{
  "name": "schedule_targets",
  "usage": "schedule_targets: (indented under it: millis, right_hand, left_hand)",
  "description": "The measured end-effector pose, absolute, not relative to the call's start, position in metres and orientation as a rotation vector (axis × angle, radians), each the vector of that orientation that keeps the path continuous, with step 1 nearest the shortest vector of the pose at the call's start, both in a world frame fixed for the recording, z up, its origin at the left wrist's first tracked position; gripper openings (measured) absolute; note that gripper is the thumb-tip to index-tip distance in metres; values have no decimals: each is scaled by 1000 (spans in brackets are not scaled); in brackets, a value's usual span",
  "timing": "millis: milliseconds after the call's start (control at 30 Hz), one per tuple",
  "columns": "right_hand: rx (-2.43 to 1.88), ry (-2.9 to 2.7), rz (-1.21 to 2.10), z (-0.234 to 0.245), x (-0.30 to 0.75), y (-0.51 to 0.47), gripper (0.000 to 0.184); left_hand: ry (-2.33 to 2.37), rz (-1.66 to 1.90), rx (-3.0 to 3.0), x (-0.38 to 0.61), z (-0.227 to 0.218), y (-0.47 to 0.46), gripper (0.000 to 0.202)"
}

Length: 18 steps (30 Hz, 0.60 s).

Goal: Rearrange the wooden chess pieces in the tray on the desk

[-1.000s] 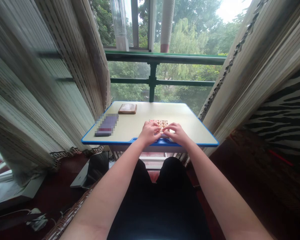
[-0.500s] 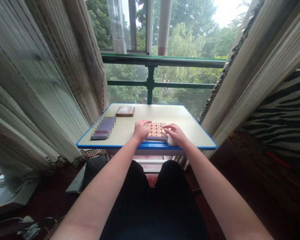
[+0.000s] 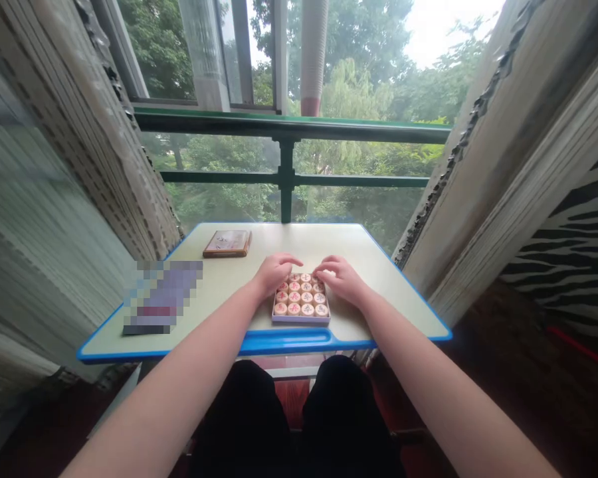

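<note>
Chess-piece box (image 3: 301, 307), piece markings unreadable

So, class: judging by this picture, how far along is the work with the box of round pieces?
Done: the box lies open, its wooden lid set aside at the table's far left, and round pieces fill the visible rows. In hand: left hand and right hand rest on the far row. Left: no piece lies outside.

1. The worktop (image 3: 379, 292) is pale cream with a bright blue rim.
2. The tray (image 3: 301, 318) is lilac; its round pieces (image 3: 294, 298) are tan with red or dark marks.
3. The lid (image 3: 228, 243) at the far left edge is brown.
4. The railing (image 3: 289, 126) is dark green.
</note>
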State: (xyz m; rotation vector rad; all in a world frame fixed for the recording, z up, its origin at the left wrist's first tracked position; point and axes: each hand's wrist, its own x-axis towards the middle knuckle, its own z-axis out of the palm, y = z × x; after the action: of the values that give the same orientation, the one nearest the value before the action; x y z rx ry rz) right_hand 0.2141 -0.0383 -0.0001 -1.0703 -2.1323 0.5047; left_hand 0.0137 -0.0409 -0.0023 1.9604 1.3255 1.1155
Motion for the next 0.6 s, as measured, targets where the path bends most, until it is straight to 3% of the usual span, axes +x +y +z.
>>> schedule_targets:
  millis: [600]
  right_hand:
    - [-972, -2243, 509, -2, 213, -44, 15]
  left_hand:
    - [1253, 1009, 2044, 12, -7, -47, 35]
